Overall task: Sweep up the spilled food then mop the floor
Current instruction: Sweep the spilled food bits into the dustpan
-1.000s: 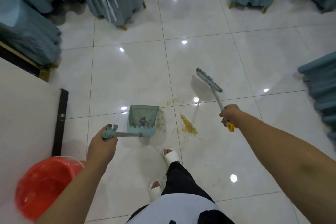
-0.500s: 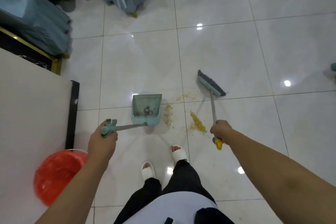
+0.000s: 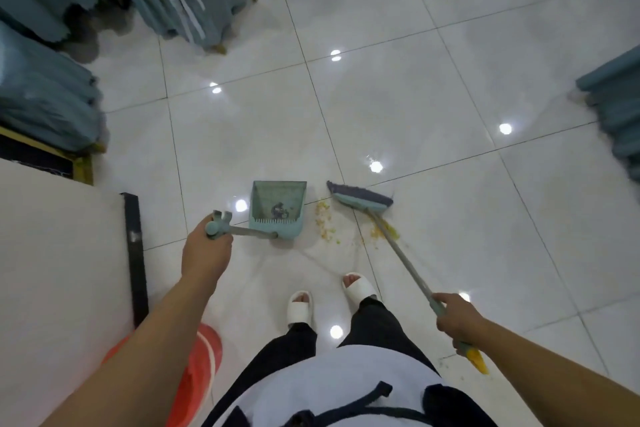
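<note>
The left hand (image 3: 207, 250) is wrapped around the dustpan handle, and the dustpan (image 3: 277, 210) sits on the floor (image 3: 450, 80). The right hand (image 3: 457, 317) is closed around the broom (image 3: 360, 201) stick. The broom head rests on the floor behind the spilled food (image 3: 323, 224), which lies in small yellow bits just beside the dustpan, with more (image 3: 381, 232) under the stick. The dustpan's open side faces away from the food, so a sweep could push the bits past it. A hard, fast sweep could scatter bits over the shiny tiles. Feet in white slippers (image 3: 358, 286) stand near and could step on bits and squash them.
</note>
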`<state>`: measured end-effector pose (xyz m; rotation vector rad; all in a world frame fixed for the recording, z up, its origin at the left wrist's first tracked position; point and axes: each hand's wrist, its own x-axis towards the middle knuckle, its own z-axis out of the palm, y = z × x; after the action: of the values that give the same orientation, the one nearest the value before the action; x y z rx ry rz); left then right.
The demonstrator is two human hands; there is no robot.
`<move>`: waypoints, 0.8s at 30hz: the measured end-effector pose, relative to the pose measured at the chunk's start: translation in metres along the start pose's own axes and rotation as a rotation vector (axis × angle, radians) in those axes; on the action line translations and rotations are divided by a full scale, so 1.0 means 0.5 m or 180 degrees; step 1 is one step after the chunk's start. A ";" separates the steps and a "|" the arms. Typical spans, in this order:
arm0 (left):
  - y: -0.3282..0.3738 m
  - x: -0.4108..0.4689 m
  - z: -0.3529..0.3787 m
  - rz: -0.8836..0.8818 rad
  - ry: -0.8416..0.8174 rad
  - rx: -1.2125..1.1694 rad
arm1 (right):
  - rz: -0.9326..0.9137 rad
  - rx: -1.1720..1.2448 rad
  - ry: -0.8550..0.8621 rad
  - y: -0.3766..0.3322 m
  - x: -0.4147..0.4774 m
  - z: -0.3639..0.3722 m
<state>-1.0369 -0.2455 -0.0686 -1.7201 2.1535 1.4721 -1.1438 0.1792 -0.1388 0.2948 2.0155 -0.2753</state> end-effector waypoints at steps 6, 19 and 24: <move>-0.026 0.028 -0.055 0.0187 -0.0211 0.0214 | -0.0135 -0.0173 0.0442 0.029 -0.085 0.043; -0.118 0.041 -0.159 0.0170 -0.0339 0.0487 | -0.0687 -0.0498 0.0793 -0.181 -0.107 0.055; -0.175 0.032 -0.183 0.0090 -0.0279 0.0557 | -0.0880 -0.0650 0.0619 -0.315 -0.089 0.079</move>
<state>-0.9298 -0.3135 -0.0820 -1.5455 2.1964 1.2943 -1.1424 0.0142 -0.1058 -0.0907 2.2576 -0.2165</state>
